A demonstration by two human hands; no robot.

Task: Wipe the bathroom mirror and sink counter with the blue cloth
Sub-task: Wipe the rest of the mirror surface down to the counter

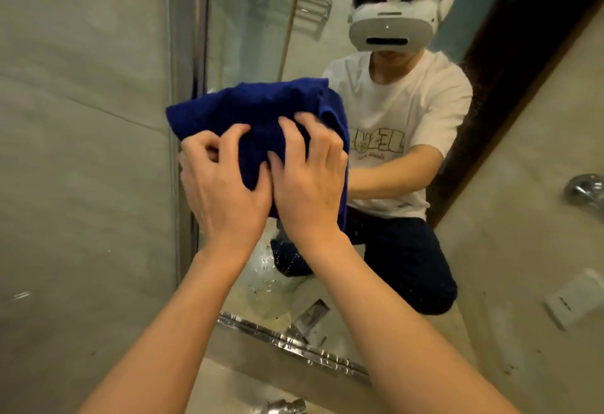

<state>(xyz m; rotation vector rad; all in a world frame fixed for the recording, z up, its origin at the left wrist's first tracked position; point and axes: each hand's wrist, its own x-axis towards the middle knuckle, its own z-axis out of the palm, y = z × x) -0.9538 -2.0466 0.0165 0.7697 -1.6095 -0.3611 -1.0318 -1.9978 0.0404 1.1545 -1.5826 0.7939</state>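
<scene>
Both hands are on the cloth. Your left hand (219, 184) has its fingers curled into the lower-left folds, gripping a bunch of fabric; your right hand (310, 178) lies just beside it, touching at the thumb side, with fingers spread and bent, the tips dug into the middle of the blue cloth (261, 119). Neither hand is slack: both are grasping the cloth and bearing it forward.

Judgement: you hold it two-handed so the load spreads over a wide pad, and so the fabric stays flat against the mirror (327, 4) rather than bunching under one palm. The right fingertips look blurred, which suggests a stroke in progress.

Cloth: deep blue, thick, terry-like nap, folded or bunched into several layers. It extends above and to both sides of your fingers; a loose edge hangs below your right hand. It appears dry, though I cannot tell for certain.

Beyond the hands: the cloth sits near the mirror's left edge, just right of the metal frame strip (186, 119). Beyond that, to the left, grey wall tile (81, 152). Below your forearms, the mirror's chrome bottom rail (294, 345) and specks on the lower glass.

Judgement: mirror stage under way; the lower glass and the counter are not yet wiped.
</scene>
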